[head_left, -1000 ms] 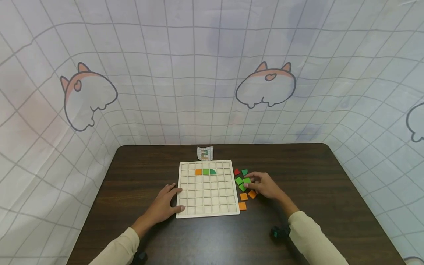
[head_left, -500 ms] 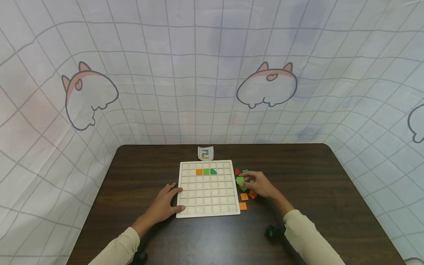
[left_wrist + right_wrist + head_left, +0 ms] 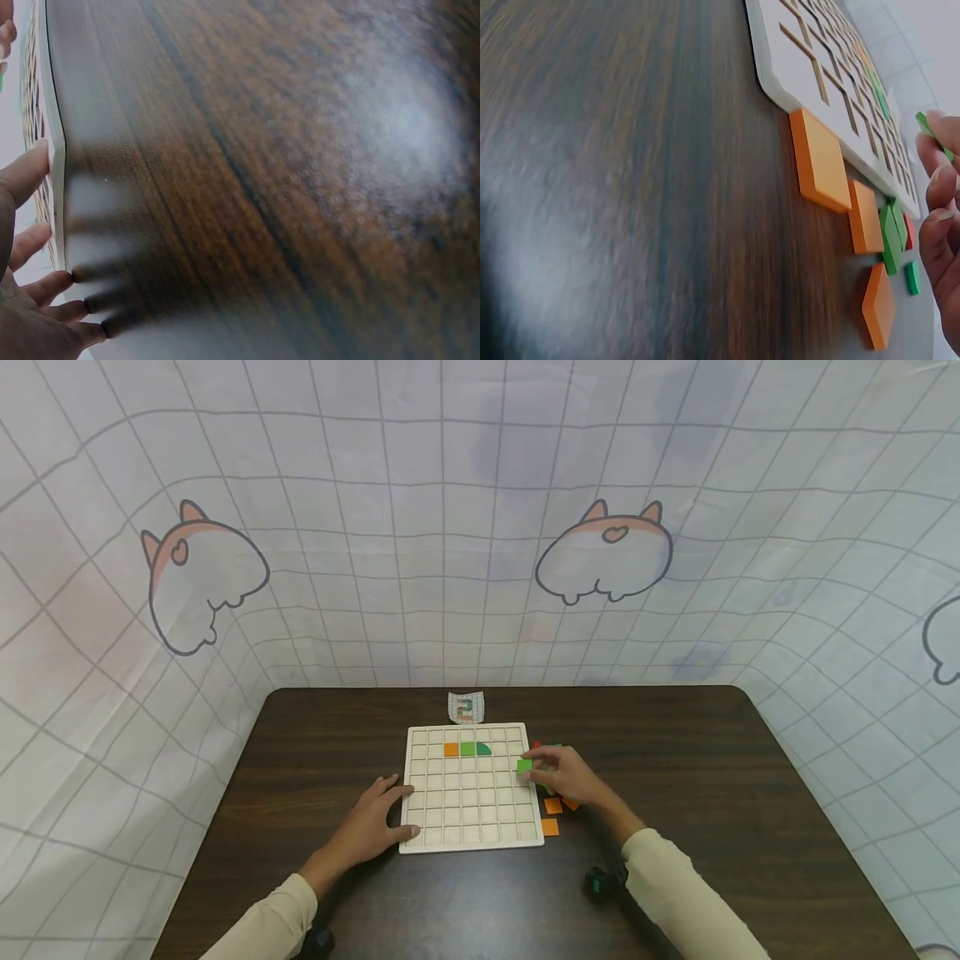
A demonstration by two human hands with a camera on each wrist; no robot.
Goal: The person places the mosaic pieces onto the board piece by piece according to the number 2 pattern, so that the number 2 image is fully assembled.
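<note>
Between thumb and fingers, my right hand [image 3: 567,774] pinches a light green square tile [image 3: 524,766] above the right edge of the white grid board [image 3: 468,814]. The same tile appears in the right wrist view at the fingertips. My left hand [image 3: 367,823] rests at the board's left edge, fingers spread, with thumb and index touching the rim. In an upper row of the board lie an orange square tile [image 3: 451,749], a green square tile [image 3: 468,748] and a dark green quarter-round tile [image 3: 483,748], side by side.
Loose tiles lie right of the board: orange squares [image 3: 821,159], green ones [image 3: 890,236], a red piece [image 3: 909,231] and a dark green piece [image 3: 913,277]. A small pattern card [image 3: 466,707] lies behind the board on the dark wooden table [image 3: 337,735].
My right hand has carried the green square tile left, from the loose pile to over the board's right edge. The left hand has stayed in place.
</note>
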